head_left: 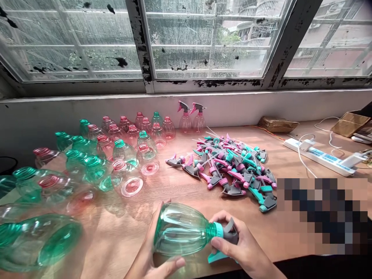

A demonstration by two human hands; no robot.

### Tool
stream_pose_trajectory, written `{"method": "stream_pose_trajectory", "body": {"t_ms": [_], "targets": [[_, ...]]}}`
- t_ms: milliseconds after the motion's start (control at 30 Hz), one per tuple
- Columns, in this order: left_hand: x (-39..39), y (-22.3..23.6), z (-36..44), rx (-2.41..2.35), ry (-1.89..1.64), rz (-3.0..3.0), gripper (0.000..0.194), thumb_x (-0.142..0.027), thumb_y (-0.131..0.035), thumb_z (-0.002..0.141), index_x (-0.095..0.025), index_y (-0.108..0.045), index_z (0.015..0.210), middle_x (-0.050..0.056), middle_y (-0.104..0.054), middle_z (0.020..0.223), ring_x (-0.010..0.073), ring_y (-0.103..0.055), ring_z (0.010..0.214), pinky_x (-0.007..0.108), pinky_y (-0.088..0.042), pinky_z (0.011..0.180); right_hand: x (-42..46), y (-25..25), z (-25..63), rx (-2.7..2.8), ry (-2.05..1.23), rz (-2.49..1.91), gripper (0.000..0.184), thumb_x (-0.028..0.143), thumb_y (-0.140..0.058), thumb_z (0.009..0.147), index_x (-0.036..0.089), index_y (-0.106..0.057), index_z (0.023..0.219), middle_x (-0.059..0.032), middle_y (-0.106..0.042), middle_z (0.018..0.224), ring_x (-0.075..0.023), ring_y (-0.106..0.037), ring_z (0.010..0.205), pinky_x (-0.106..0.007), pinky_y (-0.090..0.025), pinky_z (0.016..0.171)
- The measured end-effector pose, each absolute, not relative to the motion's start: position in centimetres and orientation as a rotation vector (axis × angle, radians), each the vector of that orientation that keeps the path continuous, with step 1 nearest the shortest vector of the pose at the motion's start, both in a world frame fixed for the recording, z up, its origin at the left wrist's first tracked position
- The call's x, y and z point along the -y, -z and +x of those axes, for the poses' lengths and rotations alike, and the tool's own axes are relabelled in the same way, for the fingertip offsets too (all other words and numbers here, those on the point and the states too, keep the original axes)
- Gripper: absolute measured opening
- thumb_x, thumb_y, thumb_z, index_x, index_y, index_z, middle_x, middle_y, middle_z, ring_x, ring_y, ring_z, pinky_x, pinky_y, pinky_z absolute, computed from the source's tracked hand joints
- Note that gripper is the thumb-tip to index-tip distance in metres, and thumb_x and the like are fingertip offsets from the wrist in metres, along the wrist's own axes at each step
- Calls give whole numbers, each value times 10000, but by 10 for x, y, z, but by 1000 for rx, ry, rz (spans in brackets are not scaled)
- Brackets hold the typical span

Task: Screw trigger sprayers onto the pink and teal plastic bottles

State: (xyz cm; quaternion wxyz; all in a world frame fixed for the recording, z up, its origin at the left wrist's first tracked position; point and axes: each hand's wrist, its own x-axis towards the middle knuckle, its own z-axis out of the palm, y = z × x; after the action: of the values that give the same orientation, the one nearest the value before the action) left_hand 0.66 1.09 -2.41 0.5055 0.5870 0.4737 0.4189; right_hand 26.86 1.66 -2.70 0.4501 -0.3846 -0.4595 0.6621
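Observation:
A clear green spray bottle [183, 228] lies on its side in the air above the table's front edge, its neck pointing right. My left hand [157, 248] cups its base, the thumb stretched along the near side. A grey and teal trigger sprayer [229, 234] sits at the bottle's neck, its teal collar around the green mouth. My right hand [244, 242] is closed round this sprayer head, thumb near the collar; the teal trigger sticks out below. Whether the collar is fully tightened cannot be seen.
Several open green and pink bottles [128, 180] stand at left. A heap of loose trigger sprayers [232, 166] lies in the middle. Two pink bottles with sprayers [199, 120] stand by the wall. A white power strip [319, 157] with cables and a brown packet [277, 124] are at right.

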Motion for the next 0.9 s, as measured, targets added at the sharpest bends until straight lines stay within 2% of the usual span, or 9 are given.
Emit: {"method": "stream_pose_trajectory", "body": {"t_ms": [100, 233, 367, 500, 600, 700, 767, 900], "targets": [[-11, 24, 9, -1139, -1029, 1405, 891, -499, -760, 876, -444, -256, 1610, -30, -283, 1724, 339, -283, 1568, 466, -199, 1296, -17, 27, 269, 1141, -1642, -967, 451, 484, -858, 810, 168, -629, 1037, 6, -661, 765, -161, -623, 679, -289, -530, 640], [-12, 20, 15, -1161, -1033, 1411, 945, -505, -774, 859, -442, -214, 1618, 4, -268, 1729, 351, -304, 1558, 471, -269, 1270, -17, 29, 270, 1139, -1648, -969, 458, 497, -850, 813, 170, -623, 1040, 13, -634, 776, -149, -595, 668, -279, -493, 632], [-15, 16, 16, -1124, -1062, 1428, 898, -552, -700, 902, -414, -194, 1631, 41, -303, 1716, 370, -415, 1502, 445, -422, 1193, -18, 29, 271, 1152, -1652, -995, 482, 522, -846, 804, 167, -621, 1039, 18, -615, 765, -143, -573, 656, -275, -465, 629], [-17, 20, 11, -1077, -1062, 1439, 1083, -601, -790, 795, -395, -149, 1643, 52, -343, 1699, 409, -525, 1417, 454, -548, 1081, -18, 29, 270, 1165, -1663, -988, 505, 535, -849, 790, 164, -616, 1042, 7, -634, 758, -150, -574, 655, -280, -454, 627], [-17, 26, 9, -1068, -1086, 1464, 1072, -620, -751, 819, -369, -122, 1650, 66, -289, 1719, 426, -468, 1453, 498, -527, 1095, -18, 28, 269, 1183, -1645, -1013, 497, 535, -847, 791, 166, -620, 1036, 6, -637, 752, -156, -578, 650, -285, -456, 622], [-16, 28, 10, -1135, -1079, 1476, 980, -587, -747, 833, -362, -228, 1633, 63, -269, 1724, 429, -404, 1492, 499, -488, 1133, -18, 27, 269, 1172, -1631, -1033, 495, 536, -851, 787, 175, -622, 1035, 9, -641, 766, -159, -591, 655, -288, -475, 627], [-17, 26, 11, -1143, -1076, 1467, 970, -568, -757, 832, -346, -254, 1631, 77, -296, 1711, 419, -430, 1477, 479, -505, 1120, -17, 26, 269, 1158, -1629, -1032, 485, 536, -849, 793, 180, -619, 1029, 8, -649, 756, -167, -610, 665, -291, -492, 635], [-17, 21, 11, -1127, -1064, 1453, 889, -542, -679, 908, -366, -206, 1640, 85, -336, 1690, 357, -577, 1364, 422, -554, 1062, -17, 28, 270, 1147, -1641, -1021, 479, 535, -851, 792, 188, -619, 1027, 5, -662, 751, -177, -630, 670, -292, -505, 635]]}}
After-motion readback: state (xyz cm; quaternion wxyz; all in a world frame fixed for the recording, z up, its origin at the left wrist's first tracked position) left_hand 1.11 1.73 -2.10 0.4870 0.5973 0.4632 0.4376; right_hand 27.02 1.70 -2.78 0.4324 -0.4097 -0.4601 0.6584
